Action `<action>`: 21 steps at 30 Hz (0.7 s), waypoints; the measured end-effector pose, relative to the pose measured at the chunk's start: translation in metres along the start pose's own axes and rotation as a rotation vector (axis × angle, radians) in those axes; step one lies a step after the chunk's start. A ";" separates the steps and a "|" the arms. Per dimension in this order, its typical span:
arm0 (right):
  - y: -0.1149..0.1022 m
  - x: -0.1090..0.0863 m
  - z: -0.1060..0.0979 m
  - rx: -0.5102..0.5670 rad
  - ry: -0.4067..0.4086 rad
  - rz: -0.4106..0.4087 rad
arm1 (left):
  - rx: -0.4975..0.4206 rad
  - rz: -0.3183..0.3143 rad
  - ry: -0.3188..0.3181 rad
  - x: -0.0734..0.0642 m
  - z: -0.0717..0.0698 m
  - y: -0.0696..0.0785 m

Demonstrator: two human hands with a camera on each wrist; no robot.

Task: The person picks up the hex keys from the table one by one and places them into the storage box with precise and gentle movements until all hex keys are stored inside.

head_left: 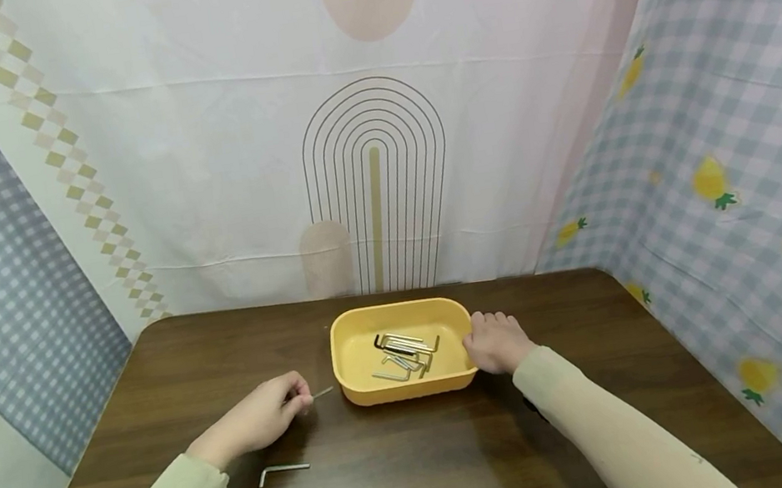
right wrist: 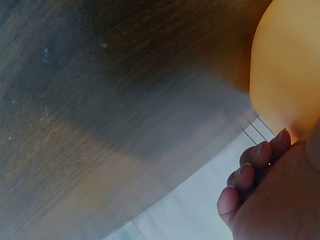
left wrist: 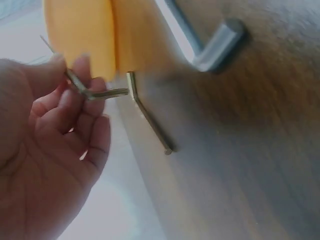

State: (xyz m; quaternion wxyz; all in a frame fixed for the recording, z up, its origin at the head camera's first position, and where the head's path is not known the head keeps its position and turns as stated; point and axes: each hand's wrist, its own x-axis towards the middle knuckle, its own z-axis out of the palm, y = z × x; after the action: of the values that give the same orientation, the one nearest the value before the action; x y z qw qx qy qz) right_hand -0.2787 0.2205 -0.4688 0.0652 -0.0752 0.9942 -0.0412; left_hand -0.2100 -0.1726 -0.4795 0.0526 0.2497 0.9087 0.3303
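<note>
My left hand (head_left: 272, 413) pinches a thin L-shaped hex key (left wrist: 82, 90) between thumb and fingers, just left of a yellow plastic bin (head_left: 413, 391). Below that hand in the left wrist view, a brass-coloured hex key (left wrist: 150, 122) lies on the table. A silver hex key (head_left: 286, 468) lies nearer the front and looms large in the left wrist view. Several hex keys (head_left: 406, 347), silver, brass-coloured and black, lie jumbled inside the bin. With curled fingers, my right hand (head_left: 498, 342) grips the bin's right end; its thumb is mostly hidden.
The dark wooden table (head_left: 411, 477) carries the bin towards its far edge. Behind it hangs a white printed cloth (head_left: 214, 178), and checked cloths (head_left: 719, 102) hang at the sides.
</note>
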 end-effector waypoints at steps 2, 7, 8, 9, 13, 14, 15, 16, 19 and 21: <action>0.000 0.000 0.000 0.000 0.000 0.001 | -0.070 0.012 0.049 0.002 -0.002 -0.001; -0.001 -0.001 -0.001 0.003 0.000 0.004 | -0.285 -0.013 0.175 0.007 -0.008 0.000; -0.001 -0.001 -0.001 0.005 -0.001 0.004 | -0.328 -0.026 0.195 0.008 -0.009 0.001; -0.001 -0.001 -0.001 0.006 -0.002 0.005 | -0.365 -0.040 0.212 0.009 -0.011 0.002; -0.001 -0.001 -0.001 0.013 0.002 0.007 | -0.488 -0.100 0.264 0.013 -0.017 0.005; -0.001 -0.001 -0.001 0.014 0.004 0.006 | -0.516 -0.113 0.274 0.013 -0.018 0.006; -0.001 -0.001 -0.001 0.015 0.006 0.007 | -0.538 -0.124 0.285 0.014 -0.019 0.007; -0.001 -0.001 0.000 0.016 0.008 0.006 | -0.560 -0.139 0.297 0.015 -0.021 0.008; -0.001 -0.001 -0.001 0.020 0.008 0.005 | -0.605 -0.169 0.330 0.018 -0.023 0.012; -0.001 -0.001 -0.001 0.022 0.009 0.005 | -0.630 -0.173 0.342 0.022 -0.023 0.017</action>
State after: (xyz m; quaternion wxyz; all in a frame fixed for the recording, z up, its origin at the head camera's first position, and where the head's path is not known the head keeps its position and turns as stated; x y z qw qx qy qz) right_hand -0.2773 0.2195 -0.4675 0.0614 -0.0717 0.9942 -0.0521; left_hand -0.2279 -0.1640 -0.4493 0.0021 0.0846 0.7760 0.6251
